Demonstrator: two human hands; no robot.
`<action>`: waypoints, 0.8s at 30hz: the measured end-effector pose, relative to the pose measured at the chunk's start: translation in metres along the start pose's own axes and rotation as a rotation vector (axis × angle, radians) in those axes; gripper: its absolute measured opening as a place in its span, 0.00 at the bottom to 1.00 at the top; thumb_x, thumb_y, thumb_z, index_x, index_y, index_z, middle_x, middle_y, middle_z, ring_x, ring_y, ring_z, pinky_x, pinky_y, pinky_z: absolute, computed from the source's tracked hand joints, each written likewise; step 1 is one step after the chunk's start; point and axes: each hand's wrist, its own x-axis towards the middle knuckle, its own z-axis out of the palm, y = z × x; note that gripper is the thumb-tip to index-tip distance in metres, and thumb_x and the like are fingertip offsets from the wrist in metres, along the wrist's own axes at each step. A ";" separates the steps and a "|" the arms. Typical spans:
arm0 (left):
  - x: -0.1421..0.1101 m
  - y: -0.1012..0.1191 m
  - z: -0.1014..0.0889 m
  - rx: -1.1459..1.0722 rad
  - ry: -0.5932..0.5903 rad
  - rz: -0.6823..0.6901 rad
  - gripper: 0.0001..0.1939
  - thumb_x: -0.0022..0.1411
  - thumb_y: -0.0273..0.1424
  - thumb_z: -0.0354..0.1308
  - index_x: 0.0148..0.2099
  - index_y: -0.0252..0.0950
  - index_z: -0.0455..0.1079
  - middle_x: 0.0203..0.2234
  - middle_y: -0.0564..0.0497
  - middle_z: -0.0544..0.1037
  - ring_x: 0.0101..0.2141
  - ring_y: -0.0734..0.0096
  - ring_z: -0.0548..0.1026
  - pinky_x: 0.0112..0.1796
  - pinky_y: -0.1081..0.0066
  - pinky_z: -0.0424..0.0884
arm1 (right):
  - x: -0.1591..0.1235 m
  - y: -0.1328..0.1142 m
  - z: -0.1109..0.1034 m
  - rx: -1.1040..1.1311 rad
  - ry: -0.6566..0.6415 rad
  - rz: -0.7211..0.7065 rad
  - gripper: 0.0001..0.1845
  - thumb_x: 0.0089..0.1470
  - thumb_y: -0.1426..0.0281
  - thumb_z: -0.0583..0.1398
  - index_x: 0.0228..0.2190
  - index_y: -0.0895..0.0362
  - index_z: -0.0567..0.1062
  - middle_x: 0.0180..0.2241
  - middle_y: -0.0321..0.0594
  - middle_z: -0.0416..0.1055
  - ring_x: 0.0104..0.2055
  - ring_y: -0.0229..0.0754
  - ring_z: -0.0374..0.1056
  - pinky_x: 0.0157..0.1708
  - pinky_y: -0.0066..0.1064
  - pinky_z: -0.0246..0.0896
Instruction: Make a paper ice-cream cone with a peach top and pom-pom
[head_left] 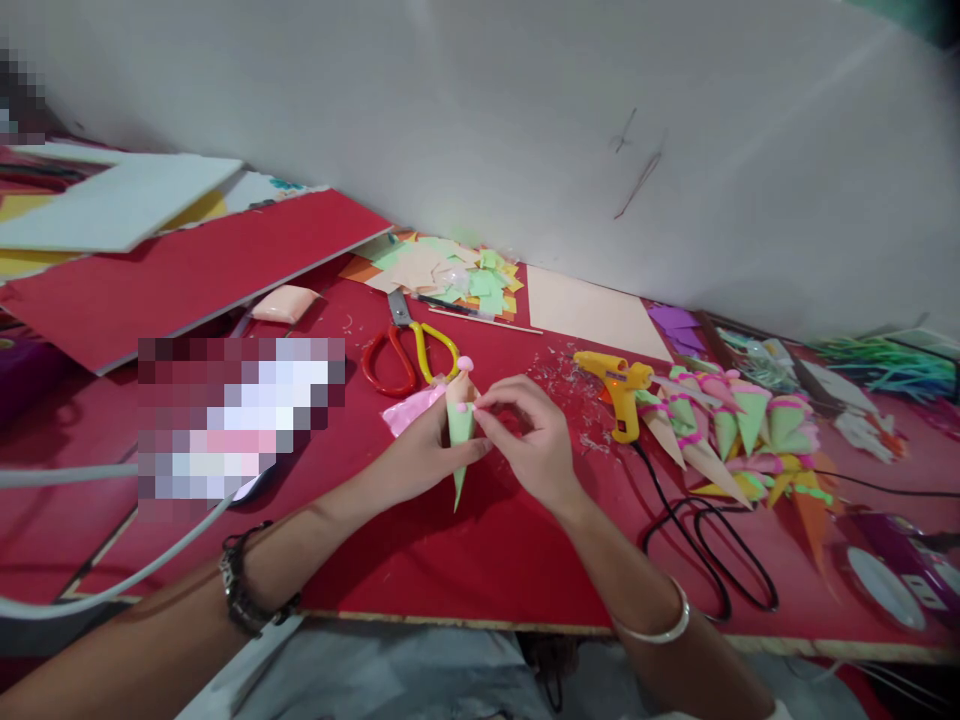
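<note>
My left hand (pixel 420 450) is closed around a small light-green paper cone (pixel 460 430), held upright with its point down. A peach-coloured part (pixel 460 388) rises from the cone's top, with a pink ball (pixel 465 363) at its peak. Thumb and forefinger of my right hand (pixel 536 440) pinch a tiny pink piece at the cone's upper right edge; the fingertips partly hide it. Just behind my left hand lies a shiny pink packet (pixel 409 412). Scissors (pixel 403 340) with one red and one yellow handle lie beyond it on the table.
A yellow glue gun (pixel 619 390) stands right of my hands, its black cord (pixel 709 545) looped on the red table (pixel 450 580). Finished-looking paper cones (pixel 739 420) are heaped farther right. Paper scraps (pixel 465 275) lie at the wall. A red board (pixel 225 255) and blurred-out device (pixel 240 430) occupy the left.
</note>
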 end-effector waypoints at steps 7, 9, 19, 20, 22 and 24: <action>0.001 -0.006 -0.001 0.088 -0.028 0.074 0.12 0.54 0.34 0.52 0.41 0.36 0.59 0.30 0.54 0.64 0.31 0.72 0.65 0.33 0.72 0.65 | 0.000 0.001 0.000 0.034 -0.029 0.005 0.04 0.49 0.72 0.57 0.29 0.54 0.72 0.31 0.37 0.65 0.34 0.36 0.63 0.33 0.28 0.61; 0.001 -0.005 -0.002 0.130 -0.022 0.117 0.15 0.55 0.33 0.52 0.45 0.35 0.57 0.34 0.52 0.65 0.36 0.69 0.66 0.38 0.70 0.65 | 0.000 0.003 0.001 0.073 -0.027 0.020 0.03 0.48 0.72 0.58 0.28 0.55 0.72 0.31 0.36 0.64 0.34 0.35 0.63 0.34 0.28 0.61; -0.001 -0.001 -0.005 0.218 -0.024 0.138 0.17 0.55 0.30 0.50 0.47 0.35 0.55 0.32 0.52 0.66 0.37 0.68 0.66 0.37 0.70 0.64 | 0.001 0.006 0.000 0.197 -0.108 0.100 0.05 0.47 0.72 0.59 0.30 0.54 0.72 0.33 0.36 0.62 0.35 0.35 0.63 0.36 0.27 0.61; -0.001 -0.001 -0.006 0.220 -0.029 0.141 0.16 0.54 0.29 0.50 0.46 0.35 0.56 0.32 0.53 0.65 0.35 0.69 0.66 0.36 0.71 0.65 | 0.001 0.007 0.000 0.213 -0.116 0.106 0.04 0.47 0.72 0.60 0.29 0.54 0.72 0.33 0.36 0.62 0.36 0.35 0.63 0.37 0.27 0.61; 0.000 -0.003 -0.006 0.217 -0.033 0.146 0.16 0.53 0.27 0.50 0.46 0.35 0.56 0.32 0.53 0.65 0.32 0.71 0.65 0.33 0.73 0.64 | 0.002 0.009 -0.001 0.248 -0.139 0.119 0.03 0.46 0.72 0.60 0.28 0.55 0.72 0.33 0.36 0.61 0.37 0.35 0.63 0.38 0.27 0.60; 0.000 -0.004 -0.006 0.220 -0.031 0.146 0.17 0.53 0.26 0.50 0.46 0.35 0.56 0.33 0.53 0.66 0.32 0.72 0.65 0.33 0.74 0.64 | 0.003 0.009 -0.002 0.276 -0.157 0.135 0.02 0.46 0.73 0.59 0.27 0.55 0.72 0.33 0.36 0.61 0.38 0.35 0.63 0.39 0.27 0.60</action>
